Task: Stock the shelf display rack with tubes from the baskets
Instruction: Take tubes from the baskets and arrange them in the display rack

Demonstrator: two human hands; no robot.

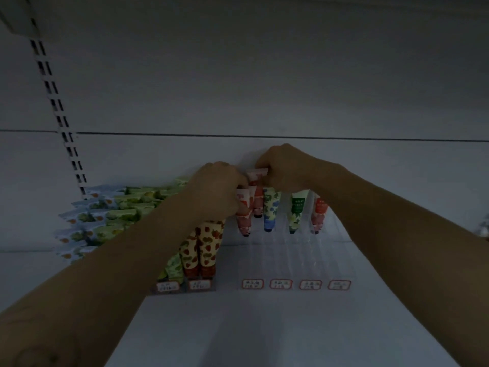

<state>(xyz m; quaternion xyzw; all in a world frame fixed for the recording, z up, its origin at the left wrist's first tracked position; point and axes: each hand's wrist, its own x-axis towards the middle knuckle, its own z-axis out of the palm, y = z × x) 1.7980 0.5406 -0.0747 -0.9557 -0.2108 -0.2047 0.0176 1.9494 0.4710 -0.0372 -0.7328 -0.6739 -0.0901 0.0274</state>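
Note:
A clear display rack [293,260] with red-bordered labels along its front stands on the white shelf. At its back stand a pink tube [243,215], a blue-flowered tube [271,210], a green-leaf tube [297,210] and a red tube [318,213]. My left hand [214,189] and my right hand [283,168] meet above the leftmost lane, both closed on pink and red tubes [256,178]. How many tubes they hold is hidden by the fingers. A second rack to the left holds strawberry-print tubes [203,247].
Stacks of green and blue packets [105,218] lie at the left of the shelf. A slotted upright [55,102] runs down the back wall at the left. The white shelf surface [264,327] stretches toward me in front of the racks. No baskets are in view.

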